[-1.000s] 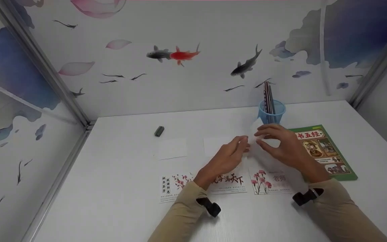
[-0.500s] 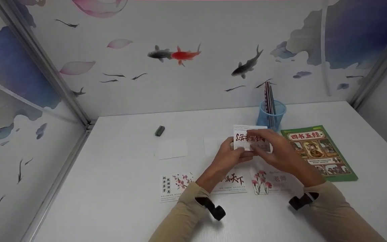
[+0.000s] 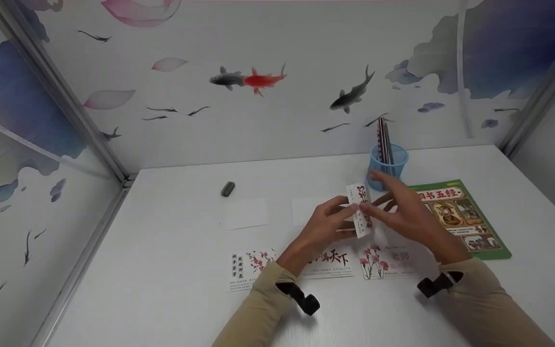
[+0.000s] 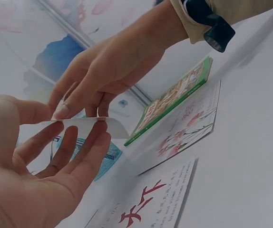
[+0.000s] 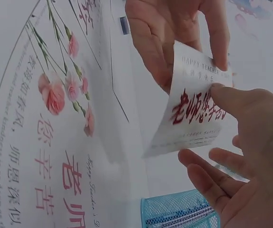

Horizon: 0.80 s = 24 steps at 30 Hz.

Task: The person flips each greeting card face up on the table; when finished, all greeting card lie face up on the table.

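Right now you've got a card [image 3: 362,210] up off the table [image 3: 171,270], held between both hands, just in front of the blue cup [image 3: 387,164]. Your left hand [image 3: 324,230] pinches its left edge, thumb on one face and fingers [image 4: 82,156] curled behind. Your right hand [image 3: 405,212] pinches the other side with thumb and forefinger; the remaining fingers [image 5: 208,173] are spread loose. The card stands nearly on edge in the head view, printed face with red characters turned toward your right hand. Below it on the table: three printed cards in a row, the flower card [image 3: 387,259] nearest your right wrist. Two blank cards [image 3: 247,213] lie further back. A green book [image 3: 465,219] is just right of your right hand. A small grey block [image 3: 228,188] sits well apart to the left.
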Each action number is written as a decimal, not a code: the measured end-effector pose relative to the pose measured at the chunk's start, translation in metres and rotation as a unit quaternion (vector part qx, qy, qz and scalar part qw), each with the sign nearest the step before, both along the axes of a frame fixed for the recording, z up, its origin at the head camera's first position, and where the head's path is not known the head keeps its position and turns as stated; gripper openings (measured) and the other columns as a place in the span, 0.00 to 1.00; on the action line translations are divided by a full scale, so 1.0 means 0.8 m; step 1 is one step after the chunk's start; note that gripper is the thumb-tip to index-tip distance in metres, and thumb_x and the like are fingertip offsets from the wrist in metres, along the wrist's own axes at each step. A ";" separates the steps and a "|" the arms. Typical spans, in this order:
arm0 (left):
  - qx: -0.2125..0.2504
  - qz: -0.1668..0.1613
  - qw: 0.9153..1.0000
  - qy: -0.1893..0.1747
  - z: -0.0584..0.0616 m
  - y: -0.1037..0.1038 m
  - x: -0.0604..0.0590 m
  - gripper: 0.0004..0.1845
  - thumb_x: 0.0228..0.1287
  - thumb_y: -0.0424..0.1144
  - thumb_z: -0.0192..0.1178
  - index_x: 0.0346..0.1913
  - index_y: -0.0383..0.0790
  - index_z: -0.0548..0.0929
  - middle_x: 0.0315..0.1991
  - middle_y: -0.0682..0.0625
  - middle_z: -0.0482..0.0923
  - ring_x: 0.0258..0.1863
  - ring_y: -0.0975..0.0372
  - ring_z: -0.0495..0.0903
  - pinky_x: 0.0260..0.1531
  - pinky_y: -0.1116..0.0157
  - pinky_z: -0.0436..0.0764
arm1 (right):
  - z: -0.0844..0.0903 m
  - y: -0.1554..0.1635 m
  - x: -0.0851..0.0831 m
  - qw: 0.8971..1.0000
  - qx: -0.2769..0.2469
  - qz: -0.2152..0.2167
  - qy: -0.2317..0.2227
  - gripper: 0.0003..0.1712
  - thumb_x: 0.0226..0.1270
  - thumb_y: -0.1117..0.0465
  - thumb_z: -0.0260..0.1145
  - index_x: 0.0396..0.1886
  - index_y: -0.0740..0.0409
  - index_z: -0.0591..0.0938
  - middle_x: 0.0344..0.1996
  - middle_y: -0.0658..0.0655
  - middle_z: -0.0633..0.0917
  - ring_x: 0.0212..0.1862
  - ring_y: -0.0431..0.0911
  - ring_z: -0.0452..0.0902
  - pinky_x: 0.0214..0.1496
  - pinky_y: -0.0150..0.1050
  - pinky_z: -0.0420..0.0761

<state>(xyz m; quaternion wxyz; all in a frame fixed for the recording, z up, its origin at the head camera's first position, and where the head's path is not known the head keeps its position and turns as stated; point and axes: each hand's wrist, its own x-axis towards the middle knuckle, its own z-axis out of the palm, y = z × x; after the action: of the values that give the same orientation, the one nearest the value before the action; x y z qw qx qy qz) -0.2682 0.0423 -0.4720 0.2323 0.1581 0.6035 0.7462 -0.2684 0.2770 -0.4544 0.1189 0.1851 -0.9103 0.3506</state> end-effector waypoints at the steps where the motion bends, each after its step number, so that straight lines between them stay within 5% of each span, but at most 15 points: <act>1: -0.001 -0.005 1.000 0.001 0.001 0.000 0.000 0.24 0.81 0.51 0.63 0.74 0.50 0.77 0.66 0.46 0.79 0.62 0.50 0.86 0.60 0.53 0.89 | 0.001 0.001 0.001 1.000 0.004 -0.010 -0.002 0.45 0.75 0.44 0.74 0.85 0.48 0.68 0.74 0.62 0.78 0.49 0.53 0.90 0.50 0.49 0.88; 5: -0.005 -0.031 0.999 0.019 0.002 0.001 0.001 0.26 0.80 0.44 0.65 0.76 0.51 0.75 0.68 0.44 0.78 0.66 0.49 0.83 0.63 0.51 0.88 | 0.006 0.003 0.002 0.997 0.023 -0.066 -0.020 0.36 0.74 0.35 0.71 0.68 0.55 0.83 0.56 0.61 0.89 0.41 0.51 0.88 0.40 0.40 0.85; 8: -0.026 -0.011 0.999 0.031 0.002 0.005 0.003 0.32 0.74 0.35 0.69 0.77 0.52 0.74 0.64 0.47 0.83 0.60 0.51 0.88 0.60 0.55 0.89 | 0.006 0.007 0.001 0.993 0.027 -0.106 -0.047 0.35 0.74 0.31 0.69 0.55 0.59 0.85 0.38 0.61 0.91 0.31 0.48 0.87 0.32 0.37 0.81; 13: -0.087 0.093 0.990 0.055 -0.001 0.015 0.007 0.36 0.73 0.28 0.68 0.79 0.48 0.68 0.57 0.47 0.87 0.50 0.58 0.93 0.51 0.61 0.91 | 0.008 0.011 0.001 0.991 0.023 -0.116 -0.069 0.40 0.77 0.38 0.70 0.69 0.65 0.77 0.39 0.66 0.90 0.30 0.49 0.87 0.30 0.37 0.80; 18: -0.227 0.162 0.946 0.167 0.000 0.017 0.010 0.34 0.75 0.29 0.66 0.79 0.44 0.67 0.58 0.44 0.87 0.50 0.60 0.92 0.50 0.65 0.90 | 0.007 0.013 0.002 0.988 0.007 -0.111 -0.106 0.50 0.73 0.45 0.76 0.80 0.66 0.63 0.48 0.70 0.86 0.39 0.54 0.86 0.36 0.39 0.83; 20: -0.274 0.163 0.924 0.212 0.001 0.018 0.011 0.29 0.76 0.29 0.66 0.76 0.42 0.73 0.59 0.44 0.87 0.52 0.62 0.90 0.52 0.68 0.89 | 0.005 0.013 0.002 0.988 0.004 -0.109 -0.112 0.46 0.72 0.46 0.77 0.75 0.66 0.66 0.50 0.70 0.84 0.41 0.55 0.86 0.36 0.40 0.85; 24: -0.332 0.131 0.895 0.268 0.003 0.018 0.017 0.21 0.78 0.30 0.64 0.70 0.38 0.82 0.60 0.46 0.86 0.55 0.63 0.86 0.56 0.70 0.86 | 0.001 0.014 0.002 0.990 0.018 -0.097 -0.096 0.26 0.73 0.50 0.77 0.56 0.64 0.78 0.48 0.67 0.86 0.46 0.58 0.87 0.40 0.42 0.86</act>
<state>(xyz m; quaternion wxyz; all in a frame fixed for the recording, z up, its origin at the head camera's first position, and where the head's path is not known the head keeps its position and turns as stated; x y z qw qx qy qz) -0.2545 0.0567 -0.4693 0.0009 0.1847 0.8709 0.4555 -0.2668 0.2883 -0.4533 0.0611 0.0633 -0.9374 0.3371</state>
